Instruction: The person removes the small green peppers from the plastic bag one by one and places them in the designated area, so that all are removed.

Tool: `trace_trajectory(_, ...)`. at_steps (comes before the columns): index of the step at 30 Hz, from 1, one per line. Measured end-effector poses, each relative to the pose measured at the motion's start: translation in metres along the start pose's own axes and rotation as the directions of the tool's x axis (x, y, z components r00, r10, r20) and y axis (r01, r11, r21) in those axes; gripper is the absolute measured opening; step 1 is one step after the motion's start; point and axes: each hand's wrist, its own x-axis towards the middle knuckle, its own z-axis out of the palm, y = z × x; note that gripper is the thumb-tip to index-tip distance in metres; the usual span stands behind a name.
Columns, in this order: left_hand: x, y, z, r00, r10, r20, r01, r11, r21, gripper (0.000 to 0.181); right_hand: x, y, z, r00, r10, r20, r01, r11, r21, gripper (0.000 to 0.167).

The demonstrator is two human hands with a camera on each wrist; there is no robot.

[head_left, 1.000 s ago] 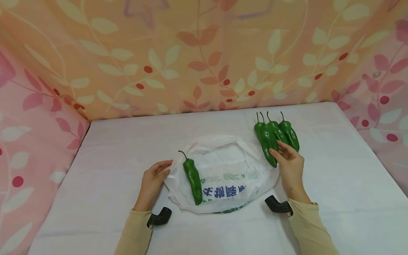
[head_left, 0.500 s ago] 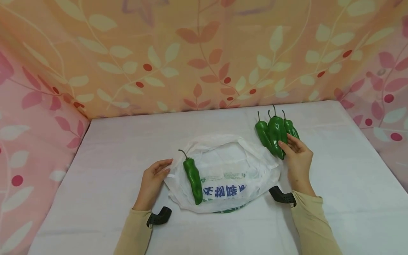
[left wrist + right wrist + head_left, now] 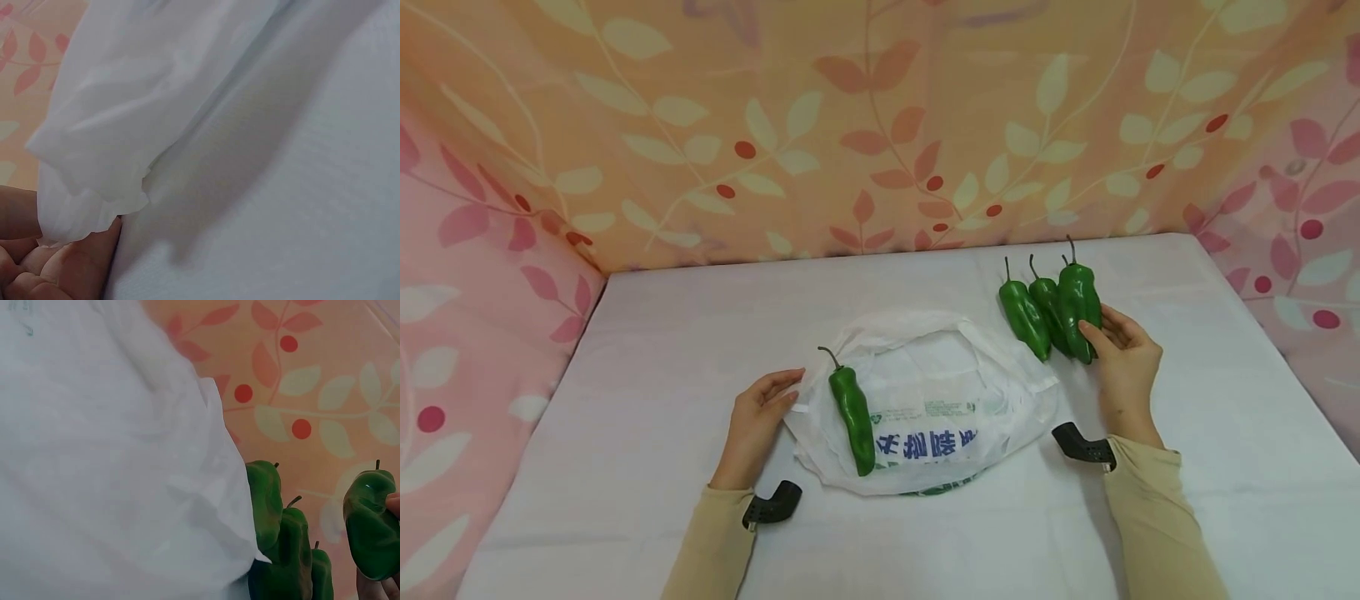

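A white plastic bag (image 3: 917, 375) with blue and green print lies open in mid-table. One long green pepper (image 3: 853, 421) rests on its left part, stem pointing away. My left hand (image 3: 758, 427) pinches the bag's left edge; in the left wrist view the white film (image 3: 137, 94) passes between thumb and fingers (image 3: 81, 262). Behind and right of the bag, my right hand (image 3: 1129, 367) holds another green pepper (image 3: 1077, 300) by its lower part. In the right wrist view this held pepper (image 3: 369, 525) is apart from the other peppers (image 3: 290, 550).
Several green peppers (image 3: 1025, 321) lie grouped at the table's far right, partly behind the held one. A white cloth covers the table (image 3: 700, 333). Floral curtains (image 3: 880, 125) hang along its back and sides. A black device (image 3: 1084, 446) sits on each wrist.
My right hand has moved right and slightly away, carrying its pepper from the bag's right edge across the group to its right side. My left hand and the bag have stayed nearly still.
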Motion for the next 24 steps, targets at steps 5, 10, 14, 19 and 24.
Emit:
trace_trajectory(5, -0.001, 0.001, 0.001, 1.000, 0.001, -0.002, -0.001, 1.000, -0.006, 0.034, 0.008, 0.000, -0.005, 1.000, -0.009, -0.008, 0.009, 0.999, -0.040, 0.041)
trace_trajectory(10, -0.001, 0.001, 0.000, 1.000, 0.006, -0.003, -0.006, 1.000, -0.002, 0.034, 0.015, -0.002, -0.011, 1.000, -0.003, -0.021, 0.003, 1.000, -0.017, 0.042)
trace_trajectory(14, -0.001, 0.000, -0.001, 1.000, 0.012, -0.002, -0.012, 1.000, -0.007, 0.034, 0.021, -0.004, -0.015, 1.000, 0.010, -0.027, -0.010, 1.000, -0.019, 0.042)
trace_trajectory(19, -0.001, 0.000, -0.001, 1.000, 0.011, 0.000, -0.011, 1.000, -0.006, 0.034, 0.029, -0.002, -0.023, 0.999, 0.033, -0.026, -0.034, 0.998, -0.053, 0.042)
trace_trajectory(24, 0.000, -0.001, 0.001, 1.000, 0.022, -0.003, -0.022, 1.000, -0.017, 0.033, 0.041, -0.001, -0.030, 0.998, 0.056, -0.028, -0.059, 0.990, -0.126, 0.044)
